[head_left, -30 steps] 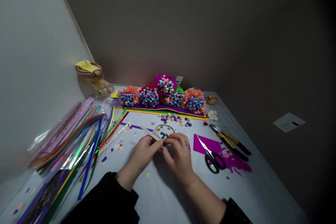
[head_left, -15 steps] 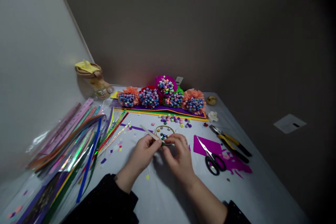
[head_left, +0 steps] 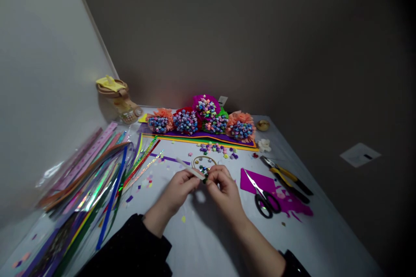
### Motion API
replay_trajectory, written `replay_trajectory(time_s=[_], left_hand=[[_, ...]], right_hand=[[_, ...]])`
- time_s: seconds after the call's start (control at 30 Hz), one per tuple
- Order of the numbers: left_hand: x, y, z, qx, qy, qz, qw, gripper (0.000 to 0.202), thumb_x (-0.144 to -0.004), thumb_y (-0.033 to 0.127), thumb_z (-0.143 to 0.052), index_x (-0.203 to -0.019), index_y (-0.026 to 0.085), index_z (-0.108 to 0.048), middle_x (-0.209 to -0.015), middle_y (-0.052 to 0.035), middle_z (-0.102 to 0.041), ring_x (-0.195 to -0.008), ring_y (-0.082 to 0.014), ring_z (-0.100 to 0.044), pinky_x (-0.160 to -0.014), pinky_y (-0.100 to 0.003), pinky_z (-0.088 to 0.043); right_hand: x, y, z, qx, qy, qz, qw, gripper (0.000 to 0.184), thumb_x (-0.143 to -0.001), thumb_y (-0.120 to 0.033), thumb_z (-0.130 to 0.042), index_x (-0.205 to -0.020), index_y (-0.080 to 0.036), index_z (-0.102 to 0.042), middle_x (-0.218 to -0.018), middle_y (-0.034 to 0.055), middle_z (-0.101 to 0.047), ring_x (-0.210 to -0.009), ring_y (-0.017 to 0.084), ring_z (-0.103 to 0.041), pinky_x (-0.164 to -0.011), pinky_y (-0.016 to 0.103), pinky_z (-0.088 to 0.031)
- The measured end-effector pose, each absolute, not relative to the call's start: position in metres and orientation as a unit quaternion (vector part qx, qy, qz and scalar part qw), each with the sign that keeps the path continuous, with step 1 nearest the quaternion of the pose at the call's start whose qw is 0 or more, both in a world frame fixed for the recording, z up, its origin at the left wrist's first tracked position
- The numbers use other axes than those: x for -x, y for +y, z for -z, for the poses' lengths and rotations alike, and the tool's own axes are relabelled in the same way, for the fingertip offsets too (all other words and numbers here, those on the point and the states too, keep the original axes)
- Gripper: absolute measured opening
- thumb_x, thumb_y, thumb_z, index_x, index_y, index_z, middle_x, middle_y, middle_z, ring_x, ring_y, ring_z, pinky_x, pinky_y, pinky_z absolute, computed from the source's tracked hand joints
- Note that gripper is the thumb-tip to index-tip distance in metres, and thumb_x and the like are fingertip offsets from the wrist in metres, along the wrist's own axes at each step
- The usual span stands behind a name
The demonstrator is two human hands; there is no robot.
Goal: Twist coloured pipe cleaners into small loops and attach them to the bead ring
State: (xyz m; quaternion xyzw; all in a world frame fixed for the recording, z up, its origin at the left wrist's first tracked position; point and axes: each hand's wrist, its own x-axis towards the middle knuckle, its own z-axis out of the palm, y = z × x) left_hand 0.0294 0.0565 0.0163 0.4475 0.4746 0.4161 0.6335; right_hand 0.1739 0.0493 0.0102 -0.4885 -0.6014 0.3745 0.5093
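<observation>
A narrow white paper strip [head_left: 191, 169] runs up and left from between my hands. My left hand [head_left: 178, 189] pinches it near the middle, and my right hand [head_left: 223, 188] pinches its lower end, where a small dark green folded bit [head_left: 205, 180] partly shows. My fingers hide most of that bit. Just beyond my hands lies a thin tan ring [head_left: 204, 161] holding small multicoloured paper stars [head_left: 204, 169]. More loose stars [head_left: 214, 148] are scattered farther back.
Right of my hands lie black-handled scissors [head_left: 264, 204] on a purple sheet [head_left: 255, 181], with yellow-and-black pliers [head_left: 286, 180] beyond. Left lies a transparent bag of shiny strips [head_left: 87, 173]. Star-filled paper bouquets [head_left: 205, 119] stand at the back, and a bottle [head_left: 118, 99] stands back left.
The white strip has shifted right with my hands, and its lower end now sits farther right. My hands stay close together on it, and the head view has barely moved.
</observation>
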Motion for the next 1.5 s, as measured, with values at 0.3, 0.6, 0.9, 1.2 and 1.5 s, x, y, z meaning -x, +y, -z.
replay_trajectory(time_s=[0.3, 0.6, 0.9, 1.2, 1.5], left_hand=[[-0.027, 0.056, -0.018, -0.453, 0.475, -0.393, 0.644, 0.024, -0.071, 0.036, -0.064, -0.063, 0.014, -0.058, -0.051, 0.0047, -0.046, -0.046, -0.0062, -0.033, -0.046, -0.02, -0.024], [-0.023, 0.06, -0.021, -0.561, 0.48, -0.361, 0.57, 0.022, -0.077, 0.034, -0.056, -0.065, 0.015, -0.056, -0.059, 0.0032, -0.047, -0.058, -0.0108, -0.042, -0.056, -0.022, -0.033], [-0.025, 0.057, -0.013, -0.6, 0.527, -0.391, 0.457, 0.018, -0.082, 0.031, -0.05, -0.074, 0.017, -0.056, -0.067, 0.0016, -0.055, -0.064, -0.0132, -0.049, -0.06, -0.023, -0.038], [-0.03, 0.055, -0.012, -0.621, 0.532, -0.378, 0.434, 0.019, -0.084, 0.031, -0.048, -0.074, 0.017, -0.055, -0.068, 0.0007, -0.055, -0.065, -0.0138, -0.049, -0.061, -0.024, -0.039], [-0.026, 0.054, -0.006, -0.674, 0.528, -0.339, 0.389, 0.014, -0.084, 0.024, -0.048, -0.077, 0.017, -0.057, -0.069, 0.0014, -0.056, -0.064, -0.0127, -0.05, -0.06, -0.023, -0.037]], right_hand=[[-0.175, 0.047, -0.012, 0.486, -0.609, -0.375, 0.502, 0.009, -0.069, -0.014, -0.055, -0.062, -0.019, -0.055, -0.082, 0.0034, -0.054, -0.078, 0.017, -0.055, -0.066, 0.029, -0.043], [-0.174, 0.049, -0.009, 0.496, -0.615, -0.361, 0.496, 0.01, -0.07, -0.013, -0.056, -0.062, -0.019, -0.057, -0.082, 0.0027, -0.055, -0.078, 0.017, -0.055, -0.067, 0.028, -0.044], [-0.175, 0.051, -0.005, 0.478, -0.605, -0.405, 0.492, 0.014, -0.08, -0.019, -0.053, -0.071, -0.019, -0.063, -0.082, 0.0043, -0.057, -0.081, 0.018, -0.058, -0.072, 0.031, -0.046], [-0.173, 0.05, -0.003, 0.485, -0.615, -0.401, 0.475, 0.01, -0.077, -0.017, -0.054, -0.068, -0.02, -0.056, -0.081, 0.0029, -0.055, -0.078, 0.016, -0.055, -0.069, 0.028, -0.044], [-0.172, 0.052, 0.0, 0.485, -0.621, -0.396, 0.471, 0.01, -0.078, -0.017, -0.051, -0.069, -0.019, -0.054, -0.082, 0.003, -0.053, -0.08, 0.017, -0.054, -0.07, 0.029, -0.043]])
